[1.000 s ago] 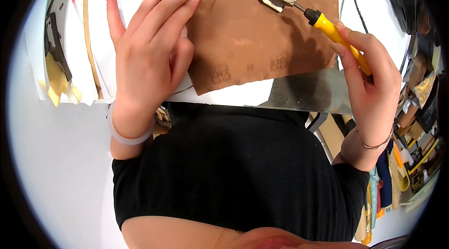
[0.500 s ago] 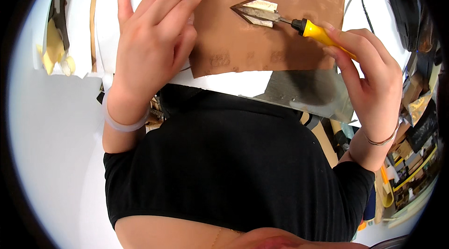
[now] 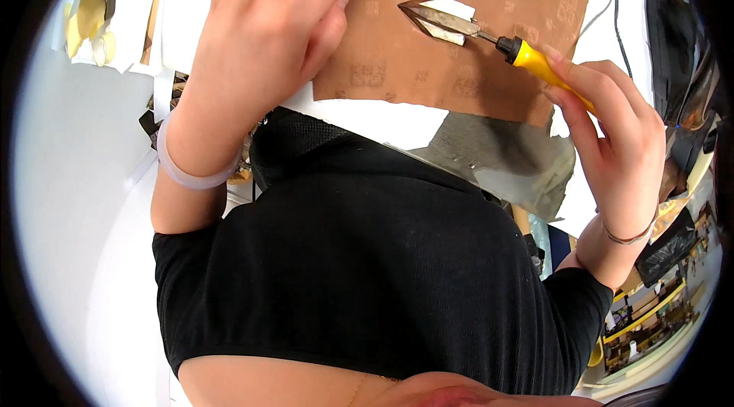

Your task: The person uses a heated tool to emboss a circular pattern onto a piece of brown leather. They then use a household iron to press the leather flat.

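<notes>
My right hand (image 3: 612,113) grips the yellow handle of a tool (image 3: 547,71) with a black collar and thin metal shaft. Its flat, pointed metal blade (image 3: 451,21) points left over a brown patterned sheet (image 3: 428,74). Around the blade is an arrow-shaped piece or opening with dark brown edges and white parts; I cannot tell which it is. My left hand (image 3: 279,21) is at the sheet's left side, fingers stretched out, its longest fingertips over the sheet. Some of its fingertips are cut off by the upper edge of the view.
Beneath the brown sheet are white paper (image 3: 382,120) and a grey, shiny plate (image 3: 497,151) at the table's near edge. A black cord (image 3: 615,9) runs along the right, beside a black bag-like item (image 3: 673,48). Yellowish scraps (image 3: 92,17) hang at the far left.
The whole view has shifted slightly. My left hand has slid rightward, its fingertips reaching farther over the brown sheet. The tool stays in my right hand, its blade at nearly the same spot.
</notes>
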A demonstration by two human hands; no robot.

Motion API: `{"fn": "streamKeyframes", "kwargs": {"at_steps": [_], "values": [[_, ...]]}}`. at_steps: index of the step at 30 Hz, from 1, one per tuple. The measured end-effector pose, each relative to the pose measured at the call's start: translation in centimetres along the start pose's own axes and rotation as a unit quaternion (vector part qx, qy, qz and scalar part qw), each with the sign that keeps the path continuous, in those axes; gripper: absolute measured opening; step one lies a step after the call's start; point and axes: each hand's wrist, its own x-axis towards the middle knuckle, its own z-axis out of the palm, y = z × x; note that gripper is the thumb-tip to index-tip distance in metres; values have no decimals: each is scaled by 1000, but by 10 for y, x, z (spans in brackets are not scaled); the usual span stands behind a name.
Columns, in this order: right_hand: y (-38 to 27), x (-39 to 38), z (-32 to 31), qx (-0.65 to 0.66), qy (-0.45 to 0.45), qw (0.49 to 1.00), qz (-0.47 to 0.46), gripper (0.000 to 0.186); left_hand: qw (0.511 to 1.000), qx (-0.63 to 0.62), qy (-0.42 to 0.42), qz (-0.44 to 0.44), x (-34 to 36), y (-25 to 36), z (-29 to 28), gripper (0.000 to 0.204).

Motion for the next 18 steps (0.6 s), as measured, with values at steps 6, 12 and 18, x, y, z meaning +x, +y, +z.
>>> {"fn": "streamKeyframes", "kwargs": {"at_steps": [6,12,18], "values": [[7,1,-7,-8,-11,1000,-26,33,1000,-29,-1,8,2,-1,-4,36],[15,0,-9,3,-15,999,-40,34,999,-39,-10,12,1,-5,-2,41],[22,11,-16,3,-12,998,-68,32,999,-38,-7,15,0,-7,0,40]]}}
